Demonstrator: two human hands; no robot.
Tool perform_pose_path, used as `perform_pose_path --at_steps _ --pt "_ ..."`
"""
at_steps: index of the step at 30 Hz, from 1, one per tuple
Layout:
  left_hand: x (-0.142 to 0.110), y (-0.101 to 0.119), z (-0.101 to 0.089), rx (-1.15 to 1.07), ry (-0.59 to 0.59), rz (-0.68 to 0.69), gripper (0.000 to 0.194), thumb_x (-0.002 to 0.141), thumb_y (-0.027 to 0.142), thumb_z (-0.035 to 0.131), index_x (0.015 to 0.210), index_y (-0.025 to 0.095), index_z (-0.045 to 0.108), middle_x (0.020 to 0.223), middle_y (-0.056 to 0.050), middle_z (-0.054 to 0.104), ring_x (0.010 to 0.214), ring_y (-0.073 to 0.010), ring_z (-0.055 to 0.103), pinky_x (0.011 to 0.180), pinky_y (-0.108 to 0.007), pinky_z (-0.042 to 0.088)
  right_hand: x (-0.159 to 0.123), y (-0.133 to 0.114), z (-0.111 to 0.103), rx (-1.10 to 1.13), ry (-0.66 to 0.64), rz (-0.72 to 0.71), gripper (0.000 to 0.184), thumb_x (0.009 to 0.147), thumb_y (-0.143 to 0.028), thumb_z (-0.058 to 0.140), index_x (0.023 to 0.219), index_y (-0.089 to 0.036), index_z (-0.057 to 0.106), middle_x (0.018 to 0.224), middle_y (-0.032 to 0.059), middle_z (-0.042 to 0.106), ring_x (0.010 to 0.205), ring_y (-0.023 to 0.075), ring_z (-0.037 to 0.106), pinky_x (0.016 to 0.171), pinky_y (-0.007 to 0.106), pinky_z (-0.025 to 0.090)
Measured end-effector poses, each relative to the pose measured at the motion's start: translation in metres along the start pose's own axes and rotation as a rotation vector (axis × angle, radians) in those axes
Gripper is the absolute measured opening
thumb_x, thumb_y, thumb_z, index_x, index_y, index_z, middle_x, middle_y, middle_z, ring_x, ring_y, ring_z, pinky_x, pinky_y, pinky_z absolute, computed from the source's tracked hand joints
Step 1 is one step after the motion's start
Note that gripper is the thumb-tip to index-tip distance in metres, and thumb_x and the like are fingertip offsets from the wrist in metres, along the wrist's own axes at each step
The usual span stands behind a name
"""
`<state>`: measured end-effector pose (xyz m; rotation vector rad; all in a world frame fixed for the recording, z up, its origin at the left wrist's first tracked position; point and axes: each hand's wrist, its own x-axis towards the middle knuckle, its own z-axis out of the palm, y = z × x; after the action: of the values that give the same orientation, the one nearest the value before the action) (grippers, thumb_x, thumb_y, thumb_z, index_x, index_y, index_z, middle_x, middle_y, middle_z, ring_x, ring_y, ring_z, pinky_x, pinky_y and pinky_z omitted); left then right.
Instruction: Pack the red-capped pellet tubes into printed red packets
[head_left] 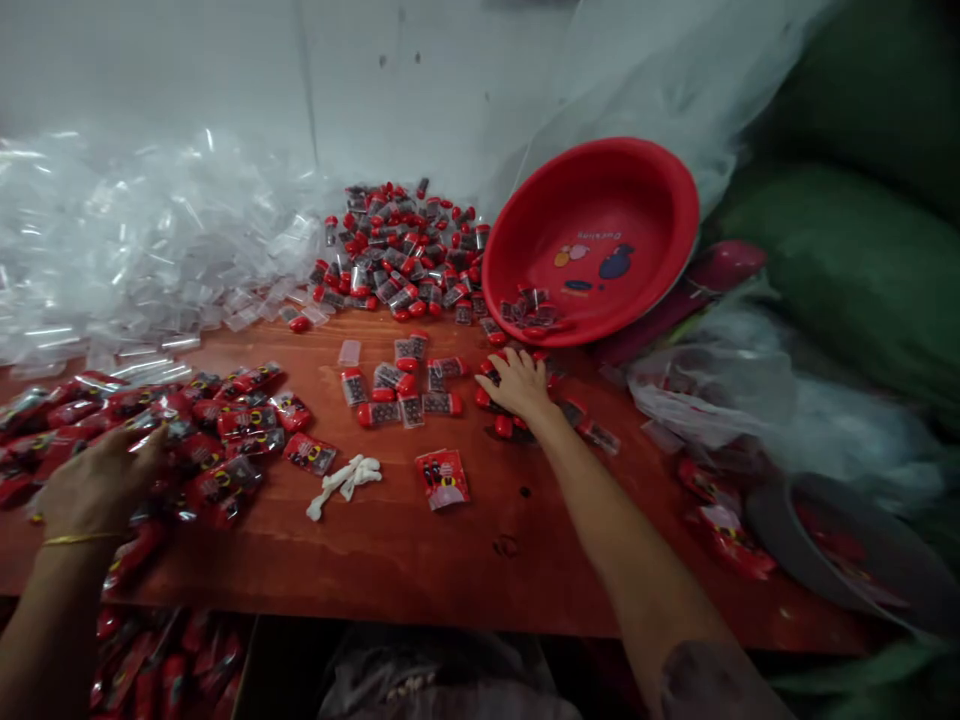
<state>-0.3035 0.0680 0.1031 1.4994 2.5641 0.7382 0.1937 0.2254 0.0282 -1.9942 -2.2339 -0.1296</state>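
My right hand (517,385) reaches across the wooden table (465,560) and lies palm down, fingers curled, over a few small red-capped vials (405,395) just below the tilted red basin (600,235). Whether it grips one is hidden. My left hand (97,480), blurred and with a gold bracelet at the wrist, rests on a spread of filled red packets (232,430) at the left. A bigger heap of vials (397,250) lies at the back by the wall.
A mound of empty clear plastic bags (127,250) fills the back left. A single packet (442,478) and a white twisted scrap (341,483) lie mid-table. Green sacks (862,260) and crumpled plastic sit right, with a grey bowl (847,540) of packets.
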Motion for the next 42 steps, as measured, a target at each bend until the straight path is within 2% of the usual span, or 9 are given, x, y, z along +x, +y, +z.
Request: perform_pose_path --at_steps 3,5,9,12,21,27,31,36,42 --pt "-0.014 0.029 0.007 0.221 0.206 -0.039 0.044 0.076 0.058 0.05 0.104 0.025 0.062 0.102 -0.006 0.07 0.098 -0.0351 0.059 0.083 -0.056 0.041 -0.028 0.011 -0.003 -0.005 -0.001 -0.078 0.05 0.085 -0.049 0.05 0.125 -0.019 0.056 0.139 0.0156 0.046 0.124 0.0368 0.042 0.1 0.058 0.029" --pt "-0.033 0.057 0.021 0.227 0.266 0.133 0.047 0.081 0.058 0.046 0.114 0.027 0.059 0.108 -0.005 0.069 0.098 -0.0319 0.061 0.083 -0.05 0.045 -0.045 0.018 -0.006 -0.002 -0.001 -0.127 0.049 0.086 -0.048 0.049 0.125 -0.019 0.056 0.14 0.0149 0.045 0.122 0.0343 0.045 0.101 0.055 0.029" --pt "-0.076 0.101 0.066 0.081 0.034 0.688 0.037 0.085 0.048 0.049 0.1 0.018 0.065 0.105 -0.009 0.07 0.096 -0.0261 0.063 0.088 -0.04 0.046 -0.072 0.028 -0.011 0.027 0.01 -0.193 0.049 0.087 -0.046 0.048 0.126 -0.016 0.055 0.139 0.0159 0.047 0.123 0.0317 0.045 0.103 0.051 0.029" --pt "-0.098 0.115 0.097 0.115 -0.094 0.844 0.039 0.083 0.051 0.052 0.092 0.017 0.067 0.105 -0.013 0.069 0.096 -0.029 0.061 0.088 -0.043 0.042 -0.09 0.027 -0.014 0.095 0.067 -0.198 0.049 0.088 -0.045 0.047 0.126 -0.015 0.054 0.138 0.0164 0.048 0.126 0.0305 0.044 0.106 0.051 0.026" --pt "-0.124 0.125 0.116 0.093 -0.105 0.721 0.032 0.09 0.035 0.043 0.081 0.02 0.07 0.094 -0.01 0.073 0.087 -0.0276 0.061 0.083 -0.046 0.042 -0.154 -0.021 -0.028 0.306 0.301 -0.244 0.026 0.09 -0.035 0.049 0.101 -0.02 0.066 0.12 0.0103 0.064 0.122 0.0249 0.05 0.104 0.045 0.032" --pt "-0.155 0.167 0.122 0.0 -0.099 0.82 0.038 0.089 0.03 0.046 0.123 0.021 0.058 0.14 -0.014 0.048 0.131 -0.0315 0.04 0.103 -0.053 0.032 -0.19 -0.051 -0.022 0.48 0.363 -0.216 0.021 0.089 -0.03 0.051 0.099 -0.022 0.067 0.115 0.009 0.067 0.118 0.0235 0.054 0.102 0.044 0.036" --pt "-0.157 0.188 0.14 -0.033 -0.264 0.91 0.034 0.082 0.038 0.058 0.113 0.026 0.066 0.142 -0.013 0.046 0.134 -0.0352 0.035 0.104 -0.057 0.031 -0.206 -0.057 -0.01 0.533 0.386 -0.173 0.021 0.089 -0.027 0.05 0.097 -0.022 0.068 0.112 0.0091 0.068 0.113 0.0235 0.057 0.097 0.043 0.041" --pt "-0.153 0.184 0.15 -0.037 -0.238 0.834 0.019 0.082 0.033 0.06 0.093 0.028 0.074 0.13 -0.01 0.058 0.134 -0.036 0.036 0.105 -0.061 0.028 -0.215 -0.057 -0.006 0.534 0.392 -0.19 0.019 0.088 -0.025 0.051 0.093 -0.022 0.069 0.107 0.0078 0.07 0.106 0.0231 0.06 0.093 0.042 0.045" --pt "-0.163 0.18 0.136 -0.12 -0.108 0.742 0.026 0.085 0.036 0.054 0.102 0.026 0.072 0.131 -0.01 0.058 0.13 -0.0343 0.041 0.105 -0.058 0.03 -0.21 -0.072 -0.016 0.713 0.396 -0.051 0.021 0.089 -0.03 0.05 0.101 -0.023 0.067 0.098 0.0073 0.072 0.094 0.0221 0.064 0.087 0.039 0.048"
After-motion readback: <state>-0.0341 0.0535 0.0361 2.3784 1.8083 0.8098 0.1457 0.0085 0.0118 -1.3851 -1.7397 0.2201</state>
